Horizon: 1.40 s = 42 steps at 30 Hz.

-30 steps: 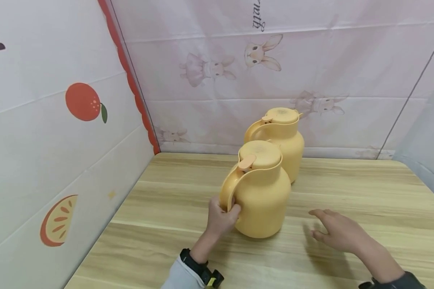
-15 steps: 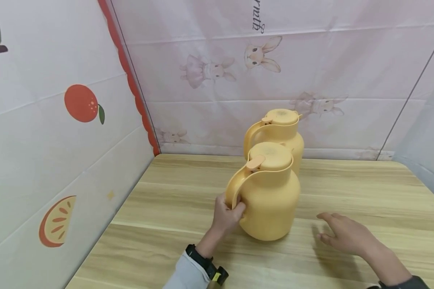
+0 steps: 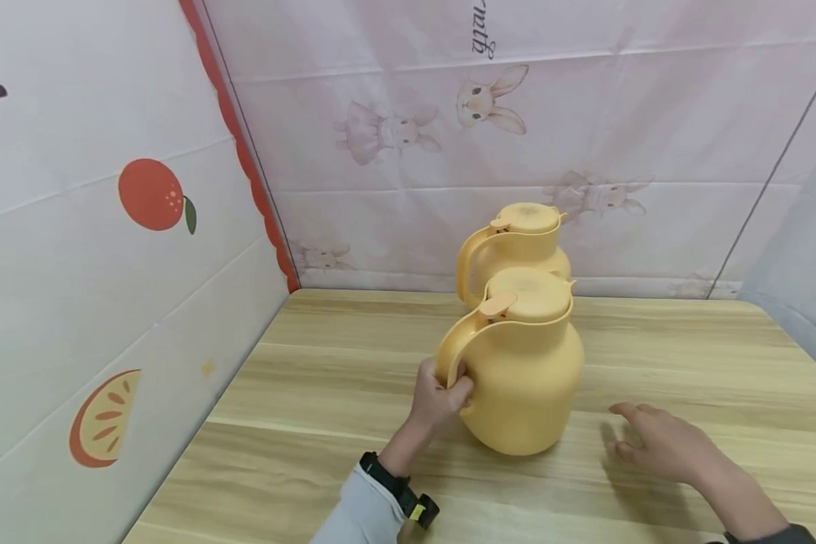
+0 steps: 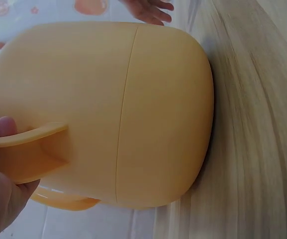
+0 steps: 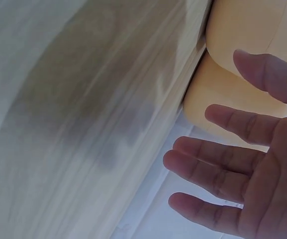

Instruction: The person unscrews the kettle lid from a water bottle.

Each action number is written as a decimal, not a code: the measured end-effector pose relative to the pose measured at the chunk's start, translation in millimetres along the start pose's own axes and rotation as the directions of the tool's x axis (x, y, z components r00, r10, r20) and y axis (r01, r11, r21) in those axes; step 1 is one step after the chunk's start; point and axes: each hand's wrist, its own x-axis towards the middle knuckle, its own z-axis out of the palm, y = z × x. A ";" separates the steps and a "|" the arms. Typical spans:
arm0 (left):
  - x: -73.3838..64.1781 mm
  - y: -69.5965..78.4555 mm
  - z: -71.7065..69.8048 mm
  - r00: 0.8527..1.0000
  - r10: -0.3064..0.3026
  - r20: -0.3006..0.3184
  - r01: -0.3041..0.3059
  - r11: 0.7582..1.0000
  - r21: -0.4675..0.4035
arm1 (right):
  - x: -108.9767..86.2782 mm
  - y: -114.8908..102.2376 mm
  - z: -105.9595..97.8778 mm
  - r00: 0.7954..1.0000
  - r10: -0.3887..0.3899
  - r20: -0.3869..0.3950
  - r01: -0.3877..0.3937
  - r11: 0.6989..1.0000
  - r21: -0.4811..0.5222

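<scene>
My left hand (image 3: 440, 394) grips the handle of the nearer yellow thermos jug (image 3: 527, 385), fingers curled round its lower part. The jug stands upright close over the table, its orange thumb lever and round lid facing up. In the left wrist view the jug body (image 4: 153, 114) fills the middle, with a seam round it and fingers through the handle (image 4: 29, 139). A second, matching thermos jug (image 3: 530, 245) stands just behind, partly hidden by the first. To the right, my right hand (image 3: 666, 444) hovers over the table with fingers spread, apart from both jugs; its palm shows in the right wrist view.
The wooden table (image 3: 299, 423) reaches back to a pink curtain (image 3: 381, 234) printed with rabbits. A white panel (image 3: 177, 287) with fruit prints runs along the left side. A pale sheet (image 3: 802, 249) hangs at the right edge.
The nearer jug and the left hand holding it have moved to the right, covering more of the rear jug. My right hand has also shifted slightly right. The rear jug stays put.
</scene>
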 end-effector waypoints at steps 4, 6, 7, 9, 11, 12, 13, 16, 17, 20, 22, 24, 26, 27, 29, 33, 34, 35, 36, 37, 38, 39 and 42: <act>2.2 -1.4 2.7 1.000 0.013 0.020 -0.013 1.000 -0.016 | -0.8 3.8 1.0 1.000 0.008 -0.001 -0.008 1.000 0.001; 3.2 -2.0 2.8 0.999 0.014 0.033 -0.013 0.999 -0.032 | -1.2 4.5 2.2 1.000 0.006 -0.001 -0.006 1.000 0.004; 3.7 -2.1 2.8 0.999 0.010 0.040 -0.009 0.999 -0.040 | -1.4 4.7 2.7 1.000 0.005 0.000 -0.005 1.000 0.007; 4.6 -1.6 2.7 0.999 -0.006 0.051 0.009 0.998 -0.059 | -2.1 5.0 3.6 1.000 0.001 -0.002 -0.001 1.000 0.011; 5.3 -1.6 2.5 0.998 -0.016 0.057 0.020 0.998 -0.066 | -2.4 5.0 4.0 1.000 -0.003 -0.002 0.003 1.000 0.015; 5.5 -1.6 2.2 0.998 -0.020 0.057 0.024 0.997 -0.068 | -2.5 4.9 4.1 1.000 -0.004 -0.001 0.004 1.000 0.017; 5.6 -1.6 2.3 0.998 -0.024 0.057 0.028 0.997 -0.067 | -2.6 5.1 4.2 1.000 -0.004 -0.003 0.004 1.000 0.015; 5.5 -2.1 2.3 0.998 -0.036 0.057 0.040 0.997 -0.063 | -3.1 5.2 4.4 1.000 -0.002 -0.001 0.002 1.000 0.015; 5.5 -2.1 2.2 0.997 -0.039 0.059 0.043 0.997 -0.062 | -3.4 5.2 4.4 1.000 0.000 0.001 0.000 1.000 0.018; 5.7 0.3 2.3 0.997 -0.044 0.067 0.048 0.997 -0.063 | -4.0 5.6 4.0 1.000 0.001 0.007 -0.001 1.000 0.018; 6.0 7.5 2.7 0.997 -0.037 0.072 0.041 0.997 -0.058 | -4.3 5.7 2.8 1.000 0.002 0.009 -0.002 1.000 0.017; 6.5 15.4 3.2 0.997 -0.031 0.072 0.035 0.998 -0.055 | -3.8 5.7 0.4 1.000 0.005 0.011 -0.005 1.000 0.022; 6.9 23.0 3.7 0.997 -0.022 0.071 0.026 0.998 -0.051 | -3.1 5.4 -3.2 1.000 0.009 0.010 -0.010 0.999 0.032; 7.0 26.1 4.0 0.997 -0.018 0.070 0.021 0.999 -0.049 | -2.8 5.1 -5.5 1.000 0.015 0.011 -0.016 0.999 0.040; 7.1 27.7 3.8 0.998 -0.016 0.068 0.020 0.998 -0.053 | -1.5 4.6 -10.8 1.000 0.019 0.014 -0.020 0.998 0.051; 6.8 28.2 3.4 0.997 -0.011 0.070 0.015 0.998 -0.056 | -0.5 3.2 -21.5 1.000 0.016 0.017 -0.017 0.998 0.059; 6.8 28.0 3.4 0.997 -0.012 0.072 0.016 0.998 -0.058 | -0.2 2.8 -24.0 1.000 0.011 0.016 -0.012 0.998 0.062; 6.7 27.9 3.3 0.997 -0.010 0.073 0.015 0.998 -0.058 | 0.1 2.2 -26.5 1.000 0.006 0.009 -0.007 0.998 0.063; 6.7 27.8 3.2 0.997 -0.008 0.074 0.012 0.998 -0.058 | 0.5 1.6 -29.1 1.000 0.004 0.003 -0.004 0.998 0.064; 6.7 27.6 3.3 0.997 -0.007 0.075 0.011 0.998 -0.059 | 1.0 0.9 -31.7 1.000 0.003 -0.001 -0.003 0.998 0.068; 6.7 27.3 3.3 0.997 -0.003 0.077 0.008 0.998 -0.059 | 1.6 0.1 -34.4 1.000 0.001 -0.005 -0.001 0.998 0.069; 6.6 27.2 3.2 0.997 -0.002 0.077 0.006 0.998 -0.059 | 2.4 -1.0 -37.2 1.000 0.000 -0.008 0.001 0.997 0.073; 6.4 26.9 3.1 0.997 0.006 0.076 -0.001 0.998 -0.063 | 4.9 -4.1 -45.8 1.000 0.002 -0.002 -0.002 0.997 0.082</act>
